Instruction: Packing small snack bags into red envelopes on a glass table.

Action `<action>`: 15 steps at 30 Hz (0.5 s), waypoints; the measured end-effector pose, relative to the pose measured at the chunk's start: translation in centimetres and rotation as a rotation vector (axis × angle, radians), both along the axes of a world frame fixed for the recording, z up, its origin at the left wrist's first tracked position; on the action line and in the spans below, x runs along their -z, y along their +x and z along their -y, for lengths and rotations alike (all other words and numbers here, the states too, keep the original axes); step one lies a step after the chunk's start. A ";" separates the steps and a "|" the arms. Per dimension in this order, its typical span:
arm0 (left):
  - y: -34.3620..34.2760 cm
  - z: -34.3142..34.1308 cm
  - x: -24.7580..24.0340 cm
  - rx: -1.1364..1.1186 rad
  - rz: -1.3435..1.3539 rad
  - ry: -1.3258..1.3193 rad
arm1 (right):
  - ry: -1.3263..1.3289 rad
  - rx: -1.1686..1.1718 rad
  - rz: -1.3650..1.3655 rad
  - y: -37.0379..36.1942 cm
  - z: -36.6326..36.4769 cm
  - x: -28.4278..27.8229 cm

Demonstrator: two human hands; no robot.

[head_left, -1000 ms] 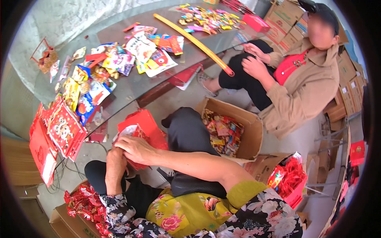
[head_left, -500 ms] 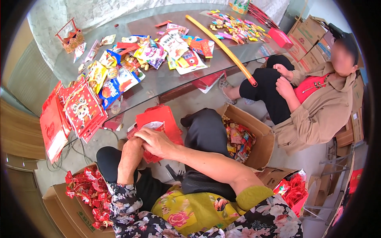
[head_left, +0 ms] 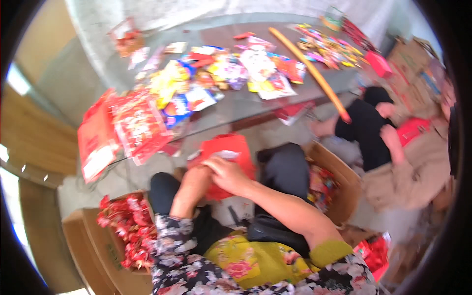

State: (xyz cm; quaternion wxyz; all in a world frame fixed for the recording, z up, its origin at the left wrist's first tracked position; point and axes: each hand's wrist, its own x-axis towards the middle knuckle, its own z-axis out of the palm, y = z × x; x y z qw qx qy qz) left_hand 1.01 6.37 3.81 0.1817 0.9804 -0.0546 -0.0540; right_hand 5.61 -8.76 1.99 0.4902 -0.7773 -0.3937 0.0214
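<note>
My left hand [head_left: 196, 179] and my right hand [head_left: 227, 174] meet between my knees, fingers curled in and pressed together. What they hold, if anything, is hidden by the fingers and blur. Just beyond them is a red paper bag [head_left: 237, 145], with a whitish patch [head_left: 227, 154] showing near my right fingers. On the near left of the glass table lie a stack of patterned red bags [head_left: 140, 120] and more red bags [head_left: 96, 137].
A glass table [head_left: 236, 108] carries snack packets [head_left: 196, 96], small sweets [head_left: 334, 46] and a long orange tube [head_left: 309, 69]. Open cartons stand by me: red-wrapped pieces [head_left: 130, 226] at left, mixed sweets [head_left: 322, 184] at right. A co-worker [head_left: 408, 162] sits at right.
The whole view has shifted, so everything sits further right, and the picture is blurred. My hands remain together in front of the red bag.
</note>
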 end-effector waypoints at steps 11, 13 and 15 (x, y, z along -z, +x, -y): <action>0.3 2.3 2.0 -0.010 0.148 -0.215 | -0.006 0.006 0.085 0.1 2.0 -1.3; 0.6 2.1 1.9 -0.014 0.153 -0.204 | -0.006 0.001 0.084 0.2 2.0 -1.7; 0.8 2.2 1.9 0.025 0.184 -0.222 | -0.011 -0.002 0.082 0.5 2.0 -1.6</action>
